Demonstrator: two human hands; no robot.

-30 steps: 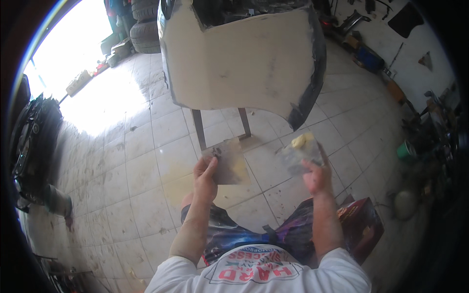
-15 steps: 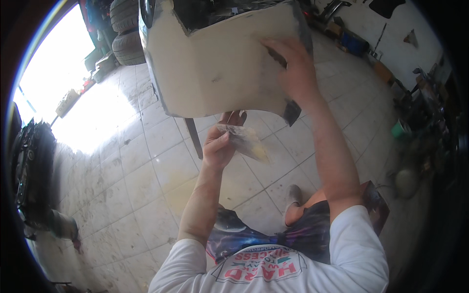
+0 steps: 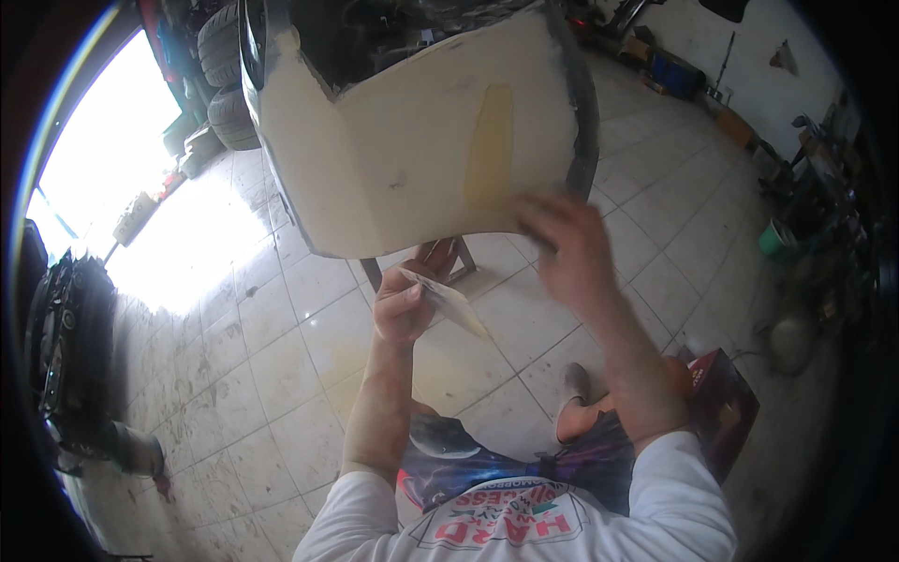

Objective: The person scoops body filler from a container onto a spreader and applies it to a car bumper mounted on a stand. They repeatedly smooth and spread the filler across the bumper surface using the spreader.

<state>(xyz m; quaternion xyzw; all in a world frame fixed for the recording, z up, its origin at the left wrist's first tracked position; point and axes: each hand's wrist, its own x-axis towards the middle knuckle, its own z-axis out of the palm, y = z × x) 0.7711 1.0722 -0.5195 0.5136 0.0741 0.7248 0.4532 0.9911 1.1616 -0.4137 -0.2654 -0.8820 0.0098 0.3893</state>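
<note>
Car body panel (image 3: 393, 150), beige w/ dark edging, is propped on a stand (image 3: 372, 273), legs showing under panel's btm edge. Yellow filler streak (image 3: 491, 140) runs up panel's R half, narrower at top; small dark mark (image 3: 397, 180) nr panel's mid, L of streak.

R hand (image 3: 573, 248) at panel's btm R part, blurred; dark bit under fingers too smeared to ID, so can't tell if R grip is holding smth or if it's touching panel. L hand (image 3: 403, 304) just below panel's btm edge, grip closed on thin flat sheet (image 3: 454, 307), thumb on top; sheet tilted, pale yellowish along its lower side.

Tiled floor (image 3: 281, 375) beneath panel, w/ faint yellow stain (image 3: 440, 370) below it. Person's shod foot (image 3: 574, 382) on floor below panel's R side; dark red box (image 3: 735, 412) further R. Tyres (image 3: 232, 117) stacked just L of panel. Green tub (image 3: 775, 240) well R of panel, amid dark clutter. Blue container (image 3: 676, 80) R of panel's top, nr wall.
</note>
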